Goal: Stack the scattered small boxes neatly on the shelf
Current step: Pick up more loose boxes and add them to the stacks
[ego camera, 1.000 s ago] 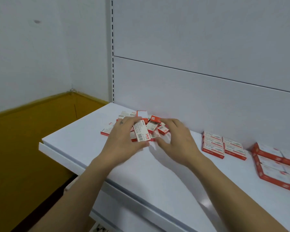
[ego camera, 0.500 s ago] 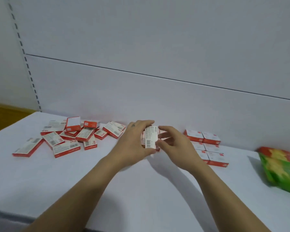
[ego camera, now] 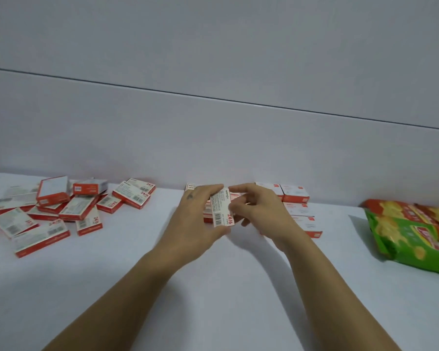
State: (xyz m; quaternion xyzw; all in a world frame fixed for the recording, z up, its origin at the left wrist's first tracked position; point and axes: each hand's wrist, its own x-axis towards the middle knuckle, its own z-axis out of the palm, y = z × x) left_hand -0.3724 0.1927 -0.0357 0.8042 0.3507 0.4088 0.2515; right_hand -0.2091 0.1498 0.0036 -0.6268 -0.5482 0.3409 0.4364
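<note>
The shelf (ego camera: 213, 287) has a smooth white top, matt with only a faint sheen; whether it is painted metal or laminate cannot be told. The back panel (ego camera: 213, 138) shows the same flat, matt painted look. The scattered boxes (ego camera: 69, 211) are thin printed card in red and white, lightly satin, with crisp folded edges. The upright box (ego camera: 222, 209) at centre and the stacked boxes (ego camera: 295, 195) are the same card. The snack bags (ego camera: 411, 239) differ: glossy plastic film, crinkled and catching light
</note>
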